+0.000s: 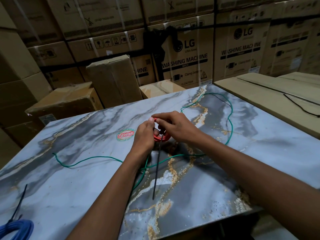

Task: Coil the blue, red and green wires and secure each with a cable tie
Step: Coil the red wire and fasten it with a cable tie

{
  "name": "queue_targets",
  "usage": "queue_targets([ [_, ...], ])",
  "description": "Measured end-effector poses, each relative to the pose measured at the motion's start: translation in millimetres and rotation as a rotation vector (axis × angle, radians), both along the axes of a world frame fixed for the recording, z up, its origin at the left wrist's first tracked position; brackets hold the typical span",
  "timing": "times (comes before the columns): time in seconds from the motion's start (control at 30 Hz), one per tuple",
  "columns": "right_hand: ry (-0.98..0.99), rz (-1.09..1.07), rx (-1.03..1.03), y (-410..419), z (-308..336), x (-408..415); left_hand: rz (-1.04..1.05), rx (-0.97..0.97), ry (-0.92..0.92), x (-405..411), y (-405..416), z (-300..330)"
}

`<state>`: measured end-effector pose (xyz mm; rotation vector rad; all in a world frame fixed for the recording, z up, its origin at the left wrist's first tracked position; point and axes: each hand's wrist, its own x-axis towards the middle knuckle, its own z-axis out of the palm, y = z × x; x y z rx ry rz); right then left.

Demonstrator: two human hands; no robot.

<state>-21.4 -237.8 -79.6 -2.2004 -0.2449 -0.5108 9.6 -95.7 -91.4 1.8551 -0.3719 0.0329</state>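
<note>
Red coil point(160, 137) between hands (pinched)

This is a warehouse or stockroom, shown by the stacked cardboard cartons point(188, 54) printed with washing-machine labels and strapped with bands, walling in a marble-patterned worktop point(86, 135) on every side.
</note>
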Motion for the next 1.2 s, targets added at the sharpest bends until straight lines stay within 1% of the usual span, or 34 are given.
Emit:
queue_targets([
  [0.07, 0.057, 0.021, 0.046, -1.0, 2.0, -1.3, 0.013, 0.023, -0.023, 0.1, -0.3, -0.7],
  [0.1, 0.053, -0.008, 0.040, -0.8, 3.0, -2.1, 0.016, 0.017, -0.022, 1.3, -0.4, -1.5],
  [0.13, 0.013, -0.072, -0.004, -0.3, 5.3, -3.3, 0.019, 0.010, -0.025, 2.6, -0.5, -2.5],
  [0.2, -0.140, -0.206, -0.124, -0.3, 12.7, -5.8, 0.029, 0.006, -0.033, 4.7, -1.0, -4.2],
  [0.23, -0.197, -0.228, -0.148, -0.9, 17.8, -8.4, 0.031, 0.009, -0.037, 4.8, -0.9, -4.7],
  [0.27, -0.205, -0.202, -0.159, -2.5, 23.5, -11.1, 0.036, 0.015, -0.043, 5.0, -0.5, -4.8],
  [0.3, -0.160, -0.127, -0.158, -4.8, 28.8, -13.8, 0.041, 0.025, -0.050, 5.4, 0.4, -4.9],
  [0.37, 0.063, 0.089, -0.122, -5.6, 36.6, -22.8, 0.046, 0.037, -0.052, 5.9, 2.3, -5.1],
  [0.43, 0.235, 0.231, -0.083, -3.9, 38.4, -29.2, 0.044, 0.057, -0.050, 4.8, 3.4, -3.5],
  [0.53, 0.373, 0.273, -0.082, -3.7, 40.7, -32.6, 0.053, 0.063, -0.061, 2.6, 2.3, -1.1],
  [0.6, 0.451, 0.285, -0.120, -4.1, 42.1, -34.3, 0.037, 0.042, -0.044, 2.2, 1.6, -1.1],
  [0.73, 0.493, 0.263, -0.180, 0.4, 35.7, -33.2, 0.027, 0.017, -0.015, 2.9, 1.6, -2.7],
  [0.8, 0.496, 0.265, -0.138, 2.6, 32.8, -32.4, 0.039, -0.001, -0.012, 3.6, 1.6, -2.8],
  [0.93, 0.536, 0.278, 0.065, 1.5, 33.7, -32.1, 0.052, -0.044, 0.011, 5.3, 3.3, -4.4],
  [1.03, 0.506, 0.267, 0.183, -4.6, 38.8, -30.9, 0.076, -0.071, 0.019, 9.6, 6.2, -3.9],
  [1.1, 0.489, 0.246, 0.238, -10.4, 41.9, -29.7, 0.104, -0.074, 0.017, 13.9, 8.7, -2.6],
  [1.2, 0.457, 0.208, 0.266, -16.9, 41.9, -27.6, 0.142, -0.046, -0.010, 17.3, 11.3, -2.5],
])
